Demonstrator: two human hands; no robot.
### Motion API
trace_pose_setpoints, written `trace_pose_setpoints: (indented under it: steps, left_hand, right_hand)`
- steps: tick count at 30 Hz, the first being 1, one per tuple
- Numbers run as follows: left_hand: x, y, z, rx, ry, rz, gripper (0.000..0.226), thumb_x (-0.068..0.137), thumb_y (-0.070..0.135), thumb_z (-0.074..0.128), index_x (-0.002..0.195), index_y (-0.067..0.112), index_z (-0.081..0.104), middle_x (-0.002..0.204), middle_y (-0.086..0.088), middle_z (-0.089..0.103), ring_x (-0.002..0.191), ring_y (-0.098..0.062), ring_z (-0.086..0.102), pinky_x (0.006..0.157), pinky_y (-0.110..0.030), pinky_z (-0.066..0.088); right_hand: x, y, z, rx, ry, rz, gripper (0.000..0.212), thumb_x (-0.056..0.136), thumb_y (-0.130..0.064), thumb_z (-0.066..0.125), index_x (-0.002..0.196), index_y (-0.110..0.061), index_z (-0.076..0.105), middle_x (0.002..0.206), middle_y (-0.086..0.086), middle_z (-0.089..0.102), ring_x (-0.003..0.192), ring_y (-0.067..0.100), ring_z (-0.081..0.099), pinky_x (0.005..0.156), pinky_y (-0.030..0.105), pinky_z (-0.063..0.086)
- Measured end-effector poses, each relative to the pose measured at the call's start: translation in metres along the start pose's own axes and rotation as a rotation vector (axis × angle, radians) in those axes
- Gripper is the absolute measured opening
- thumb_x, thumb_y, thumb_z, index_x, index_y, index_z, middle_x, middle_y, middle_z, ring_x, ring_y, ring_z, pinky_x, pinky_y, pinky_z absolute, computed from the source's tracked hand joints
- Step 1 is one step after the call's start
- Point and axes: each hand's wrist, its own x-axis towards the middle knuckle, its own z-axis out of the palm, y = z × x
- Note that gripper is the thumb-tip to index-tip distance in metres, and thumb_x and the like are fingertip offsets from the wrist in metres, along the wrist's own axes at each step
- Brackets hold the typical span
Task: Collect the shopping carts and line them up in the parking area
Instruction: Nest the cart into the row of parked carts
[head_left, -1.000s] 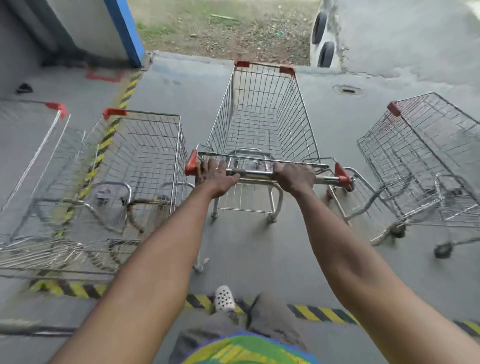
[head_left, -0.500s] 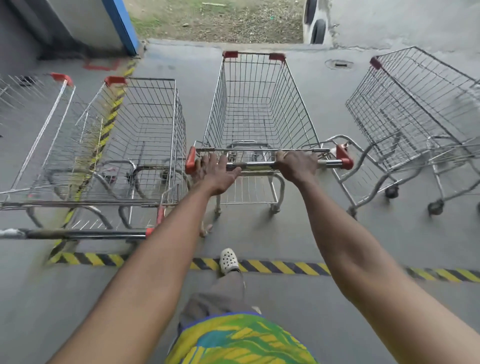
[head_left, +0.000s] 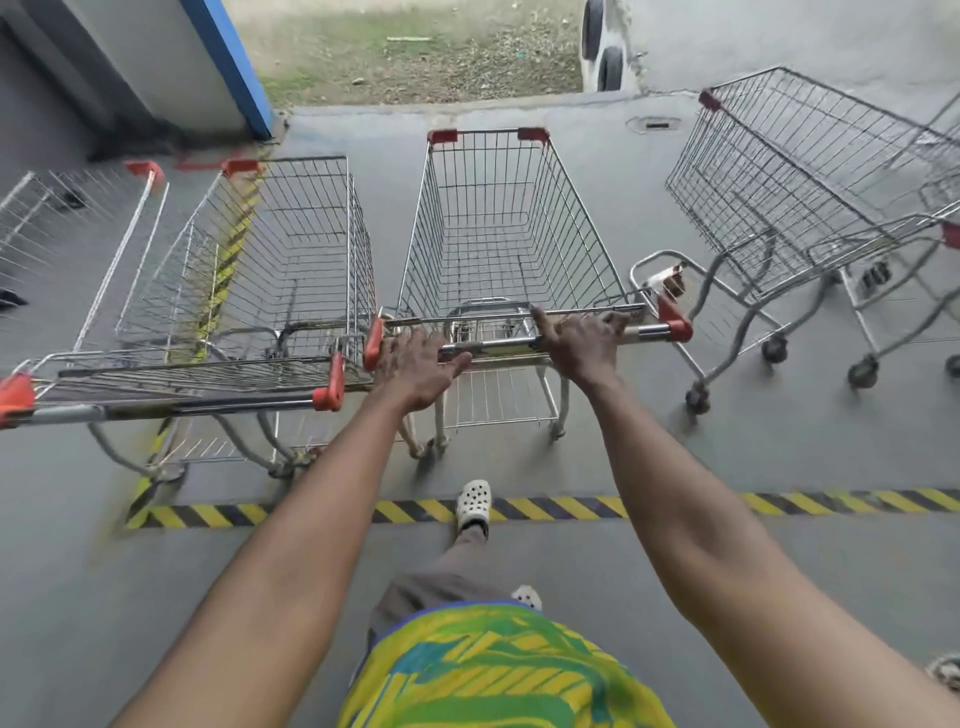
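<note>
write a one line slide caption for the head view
Both hands on the middle cart's handle, parking it beside the left cart.

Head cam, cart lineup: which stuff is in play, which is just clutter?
In play:
middle cart, both hands on its handle: left hand, right hand
left cart
right cart
striped floor line

Clutter:
tyres
floor drain

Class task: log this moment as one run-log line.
left hand open on handle | right hand grips handle | cart beside parked cart
</note>
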Motion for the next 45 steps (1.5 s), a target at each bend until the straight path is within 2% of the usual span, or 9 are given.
trace_pose_setpoints:
  steps: [7, 15, 20, 25, 29, 33, 36, 38, 45]
  left_hand:
    - [-0.019, -0.011, -0.001, 0.053, 0.025, 0.005, 0.085, 0.090, 0.081, 0.017, 0.147, 0.021, 0.036, 0.154, -0.014, 0.035, 0.142, -0.036, 0.030, 0.119, -0.058, 0.020]
    - [-0.028, -0.021, 0.005, 0.052, 0.047, 0.003, 0.083, 0.090, 0.083, 0.017, 0.141, 0.022, 0.040, 0.151, -0.012, 0.039, 0.140, -0.036, 0.033, 0.118, -0.058, 0.021]
    - [-0.031, -0.021, 0.005, 0.039, 0.072, 0.012, 0.083, 0.091, 0.082, 0.018, 0.145, 0.024, 0.038, 0.154, -0.010, 0.035, 0.145, -0.034, 0.027, 0.121, -0.056, 0.013]
    - [-0.040, -0.021, 0.004, 0.060, 0.097, 0.018, 0.078, 0.092, 0.080, 0.019, 0.141, 0.023, 0.042, 0.151, -0.010, 0.039, 0.141, -0.034, 0.030, 0.120, -0.056, 0.017]
    - [-0.044, -0.020, 0.004, 0.029, 0.103, 0.025, 0.078, 0.092, 0.080, 0.022, 0.140, 0.022, 0.043, 0.150, -0.010, 0.039, 0.142, -0.035, 0.031, 0.119, -0.057, 0.017]
    - [-0.051, -0.017, 0.002, -0.018, 0.079, 0.003, 0.080, 0.096, 0.075, 0.023, 0.157, 0.022, 0.026, 0.167, -0.010, 0.014, 0.155, -0.032, 0.005, 0.122, -0.051, -0.007]
    - [-0.048, -0.016, -0.001, 0.031, 0.125, 0.037, 0.076, 0.095, 0.075, 0.024, 0.145, 0.020, 0.040, 0.153, -0.011, 0.037, 0.147, -0.033, 0.024, 0.123, -0.055, 0.010]
    - [-0.046, -0.015, -0.001, 0.043, 0.120, 0.032, 0.074, 0.095, 0.075, 0.025, 0.142, 0.020, 0.042, 0.150, -0.010, 0.040, 0.143, -0.033, 0.029, 0.120, -0.055, 0.016]
    - [-0.043, -0.007, 0.003, 0.018, 0.112, 0.022, 0.075, 0.096, 0.074, 0.025, 0.149, 0.021, 0.036, 0.159, -0.009, 0.030, 0.150, -0.031, 0.018, 0.123, -0.054, 0.008]
  right_hand:
    - [-0.030, -0.011, -0.016, 0.059, -0.023, -0.042, 0.084, 0.105, -0.066, 0.020, 0.092, -0.009, 0.079, 0.100, 0.023, 0.071, 0.111, 0.040, 0.060, 0.109, 0.053, 0.009]
    - [-0.038, -0.019, -0.009, 0.035, 0.009, -0.053, 0.087, 0.103, -0.069, 0.015, 0.088, -0.013, 0.079, 0.097, 0.016, 0.074, 0.103, 0.034, 0.064, 0.105, 0.050, 0.013]
    - [-0.048, -0.022, -0.017, 0.094, 0.001, -0.047, 0.079, 0.106, -0.063, 0.022, 0.097, -0.008, 0.079, 0.106, 0.022, 0.072, 0.118, 0.042, 0.057, 0.113, 0.051, 0.010]
    - [-0.049, -0.024, -0.013, 0.106, 0.017, -0.042, 0.075, 0.108, -0.060, 0.023, 0.098, -0.012, 0.080, 0.105, 0.020, 0.072, 0.119, 0.040, 0.057, 0.098, 0.046, 0.007]
    - [-0.050, -0.024, -0.009, 0.113, 0.039, -0.044, 0.074, 0.107, -0.060, 0.024, 0.096, -0.014, 0.080, 0.102, 0.019, 0.072, 0.114, 0.038, 0.059, 0.098, 0.046, 0.010]
    - [-0.047, -0.023, -0.004, 0.091, 0.054, -0.047, 0.075, 0.107, -0.061, 0.024, 0.092, -0.014, 0.080, 0.099, 0.017, 0.073, 0.107, 0.035, 0.063, 0.100, 0.046, 0.012]
    - [-0.042, -0.021, 0.002, 0.055, 0.069, -0.046, 0.078, 0.106, -0.063, 0.020, 0.084, -0.017, 0.079, 0.090, 0.012, 0.074, 0.098, 0.032, 0.065, 0.105, 0.049, 0.021]
    - [-0.040, -0.021, 0.002, 0.065, 0.064, -0.041, 0.075, 0.106, -0.061, 0.023, 0.082, -0.016, 0.078, 0.087, 0.013, 0.073, 0.094, 0.031, 0.063, 0.103, 0.047, 0.023]
    - [-0.032, -0.011, 0.002, 0.039, 0.057, -0.055, 0.075, 0.106, -0.061, 0.023, 0.091, -0.013, 0.079, 0.094, 0.016, 0.073, 0.097, 0.032, 0.061, 0.092, 0.041, 0.019]
